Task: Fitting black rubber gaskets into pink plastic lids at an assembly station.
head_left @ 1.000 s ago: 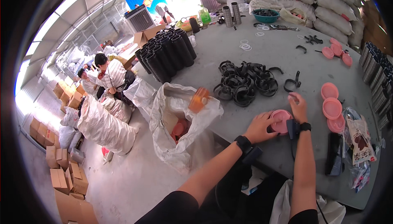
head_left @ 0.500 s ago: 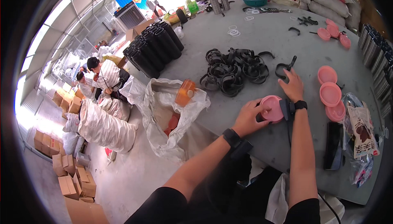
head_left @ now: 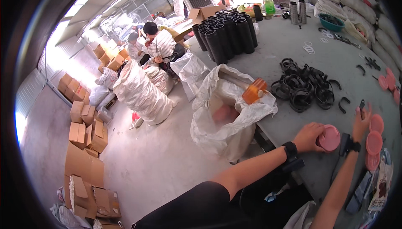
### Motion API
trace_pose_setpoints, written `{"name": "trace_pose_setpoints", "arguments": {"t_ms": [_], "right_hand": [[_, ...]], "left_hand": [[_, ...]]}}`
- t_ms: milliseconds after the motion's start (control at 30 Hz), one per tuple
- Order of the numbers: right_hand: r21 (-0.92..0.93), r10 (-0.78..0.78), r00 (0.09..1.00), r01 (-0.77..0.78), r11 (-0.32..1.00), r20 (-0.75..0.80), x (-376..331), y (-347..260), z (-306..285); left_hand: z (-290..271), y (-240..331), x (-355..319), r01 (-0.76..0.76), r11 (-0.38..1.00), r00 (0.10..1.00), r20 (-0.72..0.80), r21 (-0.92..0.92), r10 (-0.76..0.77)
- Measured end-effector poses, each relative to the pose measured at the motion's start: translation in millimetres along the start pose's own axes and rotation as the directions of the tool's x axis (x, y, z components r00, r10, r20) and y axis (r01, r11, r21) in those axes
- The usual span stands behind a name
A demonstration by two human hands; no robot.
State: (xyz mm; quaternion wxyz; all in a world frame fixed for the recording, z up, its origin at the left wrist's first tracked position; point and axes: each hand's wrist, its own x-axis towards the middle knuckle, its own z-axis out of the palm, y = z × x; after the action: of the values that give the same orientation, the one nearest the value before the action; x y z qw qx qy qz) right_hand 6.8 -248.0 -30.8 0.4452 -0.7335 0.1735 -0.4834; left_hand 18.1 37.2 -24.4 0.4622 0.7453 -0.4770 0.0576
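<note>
My left hand point(head_left: 307, 137) grips a round pink cap point(head_left: 329, 138) against the grey table point(head_left: 335, 57) near its front edge. Just right of the cap, my right hand point(head_left: 361, 119) is lifted with a small black clip point(head_left: 362, 103) pinched at its fingertips. Both wrists wear black bands. A pile of black ring clamps point(head_left: 303, 89) lies beyond the hands. More pink caps point(head_left: 374, 133) sit stacked right of my right hand.
An open white sack point(head_left: 228, 116) with pink pieces inside hangs at the table's left edge, with an orange bottle point(head_left: 254, 91) on its rim. Black tubes point(head_left: 226, 34) stand at the far left corner. Two people point(head_left: 155, 45) sit among filled sacks; cardboard boxes point(head_left: 86, 128) line the floor.
The view has swung left toward the floor and sacks. My left hand stays on the pink cap. My right hand has reached out from the cap and taken a black clip.
</note>
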Motion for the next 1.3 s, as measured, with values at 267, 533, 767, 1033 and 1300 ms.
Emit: {"name": "trace_pose_setpoints", "arguments": {"t_ms": [267,533,767,1033,1300], "right_hand": [[-0.263,-0.059,0.784,0.277,0.924,0.617,-76.4,-164.9,-50.2],[-0.315,-0.095,0.628,0.509,0.801,0.773,-136.4,-162.2,-74.8],[-0.351,-0.11,0.729,0.449,0.821,0.676,-142.9,-158.6,-56.5],[-0.374,-0.183,0.745,0.511,0.774,0.641,-165.2,-177.8,-44.5],[-0.537,-0.129,0.846,0.438,0.721,0.517,-167.3,-166.2,-16.2]], "left_hand": [[-26.2,4.3,-3.9,-0.183,0.982,0.975,0.138,0.037,0.177],[-23.9,-0.4,-12.6,-0.13,0.981,0.948,0.272,-0.145,0.166],[-33.5,16.8,-13.1,0.027,0.976,0.93,0.362,-0.217,0.055],[-34.7,22.8,-21.0,-0.011,0.999,0.958,0.288,0.033,0.001],[-27.8,18.3,-21.8,0.045,0.992,0.959,0.283,-0.12,-0.01]]}}
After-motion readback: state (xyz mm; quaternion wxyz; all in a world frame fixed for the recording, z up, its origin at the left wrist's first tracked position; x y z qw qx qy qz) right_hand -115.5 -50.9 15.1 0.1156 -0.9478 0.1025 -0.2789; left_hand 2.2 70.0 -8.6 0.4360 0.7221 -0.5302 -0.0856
